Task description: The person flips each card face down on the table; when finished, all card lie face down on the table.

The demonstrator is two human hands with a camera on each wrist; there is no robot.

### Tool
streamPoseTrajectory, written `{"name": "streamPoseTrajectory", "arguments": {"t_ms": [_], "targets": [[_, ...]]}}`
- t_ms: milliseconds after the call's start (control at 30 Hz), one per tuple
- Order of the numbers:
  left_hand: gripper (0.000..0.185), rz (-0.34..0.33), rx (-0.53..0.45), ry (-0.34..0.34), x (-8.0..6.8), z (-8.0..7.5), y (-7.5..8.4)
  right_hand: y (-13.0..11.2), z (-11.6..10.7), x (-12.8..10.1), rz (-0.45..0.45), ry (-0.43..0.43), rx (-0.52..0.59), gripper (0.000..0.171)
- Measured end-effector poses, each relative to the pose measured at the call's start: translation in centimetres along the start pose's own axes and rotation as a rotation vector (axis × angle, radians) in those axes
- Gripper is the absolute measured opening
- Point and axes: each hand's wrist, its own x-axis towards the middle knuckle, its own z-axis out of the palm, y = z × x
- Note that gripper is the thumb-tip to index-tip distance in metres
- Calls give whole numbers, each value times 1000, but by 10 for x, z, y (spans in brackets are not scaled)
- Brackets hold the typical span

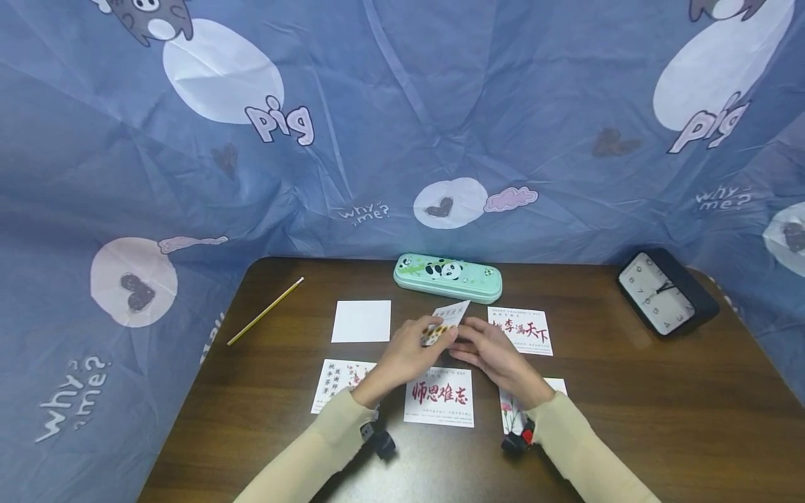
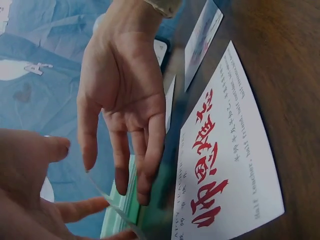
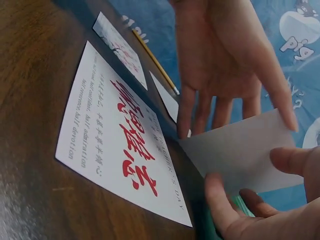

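Observation:
A small card (image 1: 445,320) with yellow sunflowers and lettering is lifted and tilted above the table, its plain back (image 3: 242,150) toward the right wrist view. My left hand (image 1: 415,348) pinches it between thumb and fingers. From the other side my right hand (image 1: 493,349) touches the card, its thumb (image 3: 290,161) against the plain back and its other fingers fairly straight in the left wrist view. Beneath the hands lies a card with red characters (image 1: 438,397). A floral card (image 1: 342,384) is under the left forearm, another floral card (image 1: 512,412) partly hidden under the right.
A blank white card (image 1: 361,321) lies at the left, beside a yellow pencil (image 1: 265,311). Behind the hands stands a green panda pencil case (image 1: 448,278). Another red-lettered card (image 1: 522,332) and a black clock (image 1: 666,292) are to the right. A blue printed cloth (image 1: 390,140) hangs behind the table.

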Motion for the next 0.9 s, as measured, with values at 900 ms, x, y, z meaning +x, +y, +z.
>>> {"name": "streamPoseTrajectory", "arguments": {"t_ms": [900], "targets": [[34,177,-621,215,5,-15,-10,-10,-2,3,46,252,-108,63]]}}
